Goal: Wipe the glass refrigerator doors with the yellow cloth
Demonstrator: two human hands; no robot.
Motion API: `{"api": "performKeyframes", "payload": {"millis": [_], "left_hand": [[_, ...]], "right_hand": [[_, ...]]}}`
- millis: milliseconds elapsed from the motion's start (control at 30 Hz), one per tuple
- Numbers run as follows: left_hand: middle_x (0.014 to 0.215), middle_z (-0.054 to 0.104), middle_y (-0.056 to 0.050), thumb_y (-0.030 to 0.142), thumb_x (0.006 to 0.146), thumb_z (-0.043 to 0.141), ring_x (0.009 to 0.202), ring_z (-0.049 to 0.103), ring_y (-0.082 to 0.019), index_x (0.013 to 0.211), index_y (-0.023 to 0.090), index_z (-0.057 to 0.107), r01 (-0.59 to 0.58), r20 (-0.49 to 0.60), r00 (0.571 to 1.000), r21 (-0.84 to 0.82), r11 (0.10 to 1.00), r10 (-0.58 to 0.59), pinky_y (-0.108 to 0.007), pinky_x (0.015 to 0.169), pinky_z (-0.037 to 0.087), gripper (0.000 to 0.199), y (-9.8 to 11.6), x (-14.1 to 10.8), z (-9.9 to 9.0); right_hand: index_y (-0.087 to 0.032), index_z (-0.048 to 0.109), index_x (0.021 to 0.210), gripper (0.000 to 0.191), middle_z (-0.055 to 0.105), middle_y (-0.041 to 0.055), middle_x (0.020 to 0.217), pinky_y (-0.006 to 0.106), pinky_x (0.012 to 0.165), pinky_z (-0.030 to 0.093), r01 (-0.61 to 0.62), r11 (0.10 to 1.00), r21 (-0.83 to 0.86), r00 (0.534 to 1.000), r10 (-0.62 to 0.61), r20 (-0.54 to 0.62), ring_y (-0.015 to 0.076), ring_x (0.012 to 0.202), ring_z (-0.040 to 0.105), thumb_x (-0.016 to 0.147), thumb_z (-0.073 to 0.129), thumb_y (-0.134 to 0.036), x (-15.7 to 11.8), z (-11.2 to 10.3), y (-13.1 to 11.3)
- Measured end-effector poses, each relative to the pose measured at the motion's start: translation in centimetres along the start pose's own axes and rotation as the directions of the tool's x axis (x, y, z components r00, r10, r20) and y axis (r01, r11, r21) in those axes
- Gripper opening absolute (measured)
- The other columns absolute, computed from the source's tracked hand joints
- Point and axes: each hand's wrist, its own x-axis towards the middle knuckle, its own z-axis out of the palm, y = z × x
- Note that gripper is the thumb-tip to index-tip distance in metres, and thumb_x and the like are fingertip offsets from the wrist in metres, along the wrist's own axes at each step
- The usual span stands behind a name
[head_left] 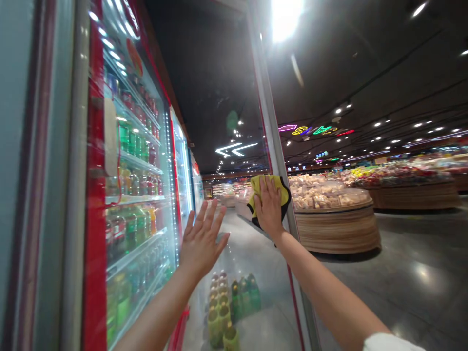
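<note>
Head view, logged remotely: I have both bare arms reaching forward to a glass door (pixel 226 253), which appears swung out from a red-framed refrigerated drinks cooler (pixel 94 195). The right hand (pixel 268 207) is open, its fingers spread over a yellow-and-black cloth (pixel 258 190), pressing the cloth against the glass beside the door's metal edge (pixel 274 146) rather than clenching it. The left hand (pixel 203 239) is also open, fingers fanned and holding nothing; it sits at the pane or just off it, and I cannot tell from this angle whether it touches. I assess the flat-palm contact as sound: a full hand behind the cloth spreads pressure evenly, and a free hand on the glass would steady the door against that pressure. The strip along the metal edge is the point I would inspect closely, since streaks tend to collect there. Inside the cooler, shelves of bottled drinks (pixel 133 141) stand behind their own glass. Green bottles (pixel 241 297) show low in the pane, though I cannot tell whether they are reflected or stand beyond it. Farther off, round wooden display bins (pixel 338 231) hold bagged goods (pixel 321 192) on a polished grey floor (pixel 409 278).
</note>
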Motion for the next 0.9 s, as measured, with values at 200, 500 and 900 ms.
{"api": "performKeyframes", "payload": {"millis": [200, 500, 900], "left_hand": [[0.168, 0.021, -0.004, 0.052, 0.095, 0.054, 0.157, 0.012, -0.026, 0.162, 0.029, 0.012, -0.014, 0.029, 0.999, 0.022, 1.000, 0.013, -0.045, 0.129, 0.000, 0.082, -0.3, -0.3, 0.5], [0.169, 0.021, -0.003, 0.053, 0.095, 0.053, 0.157, 0.013, -0.026, 0.161, 0.029, 0.018, -0.003, 0.072, 0.997, 0.035, 0.999, 0.000, -0.046, 0.129, 0.004, 0.078, -0.1, -0.4, 0.4], [0.170, 0.015, -0.006, 0.049, 0.092, 0.060, 0.158, 0.010, -0.026, 0.162, 0.022, 0.005, -0.063, 0.196, 0.979, 0.007, 0.998, 0.060, -0.044, 0.129, 0.005, 0.094, -1.2, -1.1, -1.6]], "right_hand": [[-0.025, 0.041, 0.153, 0.051, 0.043, 0.0098, 0.159, 0.054, 0.122, 0.032, 0.305, 0.945, 0.121, 0.948, -0.314, 0.061, 0.0248, 0.153, 0.029, 0.102, 0.038, -0.022, -8.0, 0.3, 2.8], [-0.024, 0.043, 0.153, 0.051, 0.035, 0.0081, 0.164, 0.056, 0.124, 0.023, 0.194, 0.980, 0.051, 0.977, -0.197, 0.078, 0.0291, 0.155, 0.023, 0.104, 0.039, -0.035, -0.4, 1.3, -2.7], [-0.031, 0.035, 0.157, 0.054, 0.031, 0.0054, 0.166, 0.064, 0.120, 0.020, 0.089, 0.991, -0.097, 0.987, -0.074, 0.143, 0.0347, 0.154, 0.022, 0.104, 0.038, -0.039, 1.3, 0.4, -4.7]]}}
